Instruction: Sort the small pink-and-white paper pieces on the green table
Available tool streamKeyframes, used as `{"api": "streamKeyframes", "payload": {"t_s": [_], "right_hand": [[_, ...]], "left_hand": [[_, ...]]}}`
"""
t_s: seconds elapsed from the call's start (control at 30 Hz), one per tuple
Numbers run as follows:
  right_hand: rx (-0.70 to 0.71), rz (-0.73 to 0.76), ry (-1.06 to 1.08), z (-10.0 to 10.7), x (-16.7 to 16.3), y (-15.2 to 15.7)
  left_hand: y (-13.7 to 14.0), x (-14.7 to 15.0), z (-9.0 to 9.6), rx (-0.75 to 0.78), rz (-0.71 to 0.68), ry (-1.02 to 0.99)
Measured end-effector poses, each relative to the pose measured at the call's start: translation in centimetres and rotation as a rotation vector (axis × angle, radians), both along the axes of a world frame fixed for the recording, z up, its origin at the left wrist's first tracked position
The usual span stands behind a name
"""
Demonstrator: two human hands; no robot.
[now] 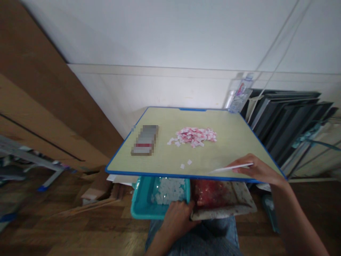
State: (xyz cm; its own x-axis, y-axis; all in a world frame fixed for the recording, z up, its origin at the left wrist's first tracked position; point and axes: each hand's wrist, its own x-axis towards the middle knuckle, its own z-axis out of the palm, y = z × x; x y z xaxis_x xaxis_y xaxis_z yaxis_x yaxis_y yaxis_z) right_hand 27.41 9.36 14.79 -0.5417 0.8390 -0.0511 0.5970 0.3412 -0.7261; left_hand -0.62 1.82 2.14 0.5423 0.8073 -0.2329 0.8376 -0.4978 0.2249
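Two loose squares (182, 166) lie near the white stick (224, 169) pinched in the right hand (262, 172), seemingly mid-handling, steadiness wanted next, left hand (177, 215) half-curled, grip unclear tbh.

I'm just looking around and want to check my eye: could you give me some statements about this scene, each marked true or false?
1. The right hand holds a thin white tool. True.
2. The pink-and-white pile lies on the floor. False: it lies on the table.
3. Two small pale pieces lie apart from the pile, near the table's front edge. True.
4. The left hand is touching the pile. False: it is lower down, by the near right corner of the teal basin.
5. The basin is to the left of the tray with the red contents. True.
6. The clear bottle is at the table's near left corner. False: it is by the far right corner.
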Motion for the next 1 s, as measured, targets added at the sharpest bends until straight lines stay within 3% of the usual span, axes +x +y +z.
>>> {"api": "streamKeyframes", "payload": {"t_s": [0.33, 0.57, 1.0], "right_hand": [[-0.079, 0.079, 0.036, 0.3, -1.0, -0.7], [0.042, -0.038, 0.031, 0.1, -1.6, -1.9], [0.097, 0.015, 0.013, 0.3, -3.0, -3.9]], "left_hand": [[0.5, 0.0, 1.0, 0.007, 0.003, -0.028], [0.2, 0.0, 0.8, 0.001, 0.002, -0.017], [0.2, 0.1, 1.4, -0.051, -0.005, -0.014]]}}
